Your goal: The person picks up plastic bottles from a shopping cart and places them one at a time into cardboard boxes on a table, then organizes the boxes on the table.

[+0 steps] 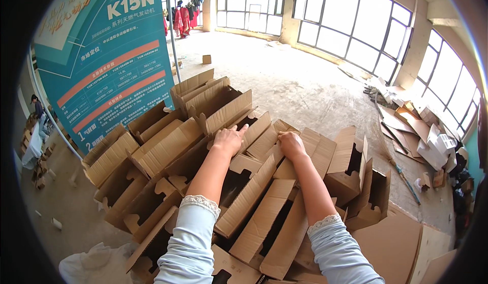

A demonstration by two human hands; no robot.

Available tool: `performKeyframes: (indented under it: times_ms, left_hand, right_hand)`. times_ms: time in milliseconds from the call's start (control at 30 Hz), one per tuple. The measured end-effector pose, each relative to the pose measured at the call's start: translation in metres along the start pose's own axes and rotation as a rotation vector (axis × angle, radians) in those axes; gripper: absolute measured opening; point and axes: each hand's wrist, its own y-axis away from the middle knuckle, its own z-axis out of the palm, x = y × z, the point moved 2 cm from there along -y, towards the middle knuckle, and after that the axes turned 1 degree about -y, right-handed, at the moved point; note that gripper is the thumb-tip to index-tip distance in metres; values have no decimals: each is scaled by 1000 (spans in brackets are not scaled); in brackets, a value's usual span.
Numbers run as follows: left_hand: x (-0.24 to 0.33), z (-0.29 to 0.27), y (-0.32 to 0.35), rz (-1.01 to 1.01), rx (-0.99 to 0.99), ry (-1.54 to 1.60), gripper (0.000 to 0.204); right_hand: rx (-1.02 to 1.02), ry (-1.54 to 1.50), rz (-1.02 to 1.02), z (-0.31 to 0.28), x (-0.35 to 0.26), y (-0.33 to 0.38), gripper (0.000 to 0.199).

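Rows of open brown cardboard boxes stand packed together in front of me, flaps raised. My left hand (229, 140) rests at the rim of an open box (255, 130) in the middle of the group, index finger stretched out and the others partly bent. To its right, my right hand (292, 146) is closed at the edge of a cardboard box flap (267, 143), fingers curled and their tips hidden. Below and between my forearms lie more open boxes, among them a long narrow box (262, 218) with both long flaps up.
A tall teal banner (107, 55) on a metal stand rises behind the boxes at left. Flattened cardboard (404, 126) and scrap lie at right beside a long pole (404, 180). White cloth (96, 263) lies at lower left. A person (36, 106) is at far left.
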Motion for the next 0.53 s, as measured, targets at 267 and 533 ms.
performKeyframes:
  times_ms: [267, 533]
  left_hand:
    - [8, 5, -7, -122, -213, 49, 65]
    - [7, 7, -24, -222, -411, 35, 68]
  right_hand:
    - [35, 16, -25, 4, -1, 3, 26]
    - [-82, -6, -96, -23, -7, -2, 24]
